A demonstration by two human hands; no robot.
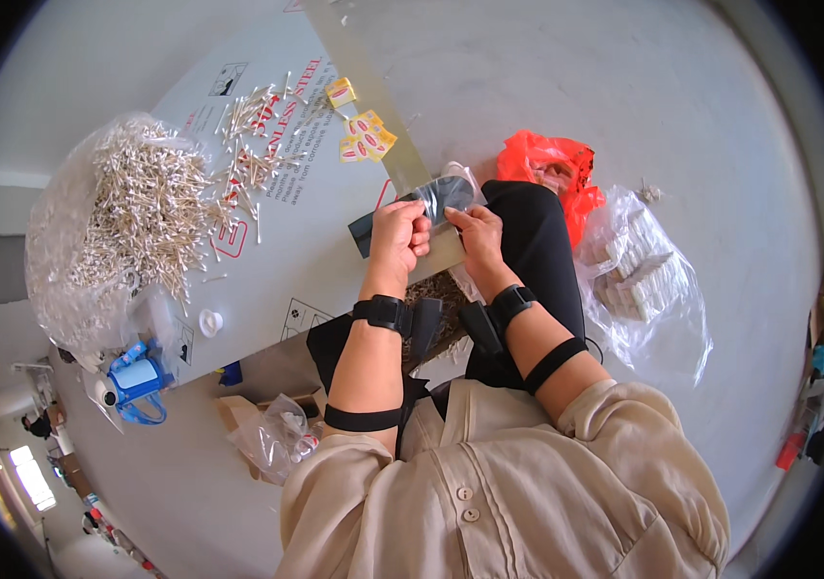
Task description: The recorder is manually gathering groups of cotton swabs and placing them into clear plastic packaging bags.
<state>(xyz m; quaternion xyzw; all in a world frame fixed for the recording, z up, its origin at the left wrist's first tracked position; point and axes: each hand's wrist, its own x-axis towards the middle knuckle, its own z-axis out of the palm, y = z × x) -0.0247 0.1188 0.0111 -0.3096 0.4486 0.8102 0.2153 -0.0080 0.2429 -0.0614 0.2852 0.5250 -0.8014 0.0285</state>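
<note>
Over the near edge of the table, my left hand is closed with its fingers curled, pinching a small clear plastic bag. My right hand grips the same bag on its other side, thumb pressed against the fingers. Beneath the hands lies a flat dark piece, partly covered by the left hand. Whether anything is inside the bag I cannot tell. Farther left, loose cotton swabs are scattered beside a large heap of cotton swabs spilling from a big clear bag.
Yellow and white cards lie near a small yellow stack. At right are a red plastic bag and a clear bag of white packs. A blue bottle, white round cap and cardboard box sit lower left.
</note>
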